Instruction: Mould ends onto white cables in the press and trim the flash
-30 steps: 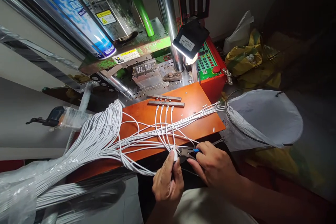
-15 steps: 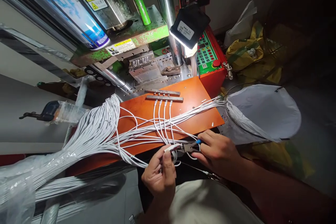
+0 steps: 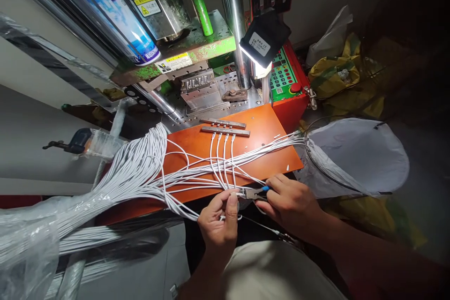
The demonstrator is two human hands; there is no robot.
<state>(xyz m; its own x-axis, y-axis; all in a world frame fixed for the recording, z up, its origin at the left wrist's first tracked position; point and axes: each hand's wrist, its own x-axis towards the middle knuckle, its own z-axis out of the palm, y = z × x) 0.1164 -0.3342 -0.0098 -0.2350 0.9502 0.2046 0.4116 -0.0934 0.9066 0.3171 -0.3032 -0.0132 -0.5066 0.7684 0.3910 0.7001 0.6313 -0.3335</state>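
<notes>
At the near edge of the orange board (image 3: 262, 119), my left hand (image 3: 218, 222) pinches the end of a white cable (image 3: 238, 191) between thumb and finger. My right hand (image 3: 293, 200) is wrapped round small cutting pliers (image 3: 251, 194) with blue on the handle. The pliers' jaws are at the cable end, close to my left fingertips; whether they bite on it cannot be seen. Beyond my hands, several white cables (image 3: 218, 154) run up to two narrow metal bars (image 3: 225, 131), their plugs at the nearer bar.
A thick bundle of white cables (image 3: 140, 164) spreads from the left across the board. Behind stands a green press with a metal mould (image 3: 199, 89), a lamp (image 3: 263, 40) and a red control box (image 3: 290, 108). A white bag on a hoop (image 3: 365, 150) is at right.
The camera view has shifted slightly, so the scene sits further right. My left fingertips have come closer to the pliers' jaws, and less of the white cable end shows. My right hand keeps the pliers.
</notes>
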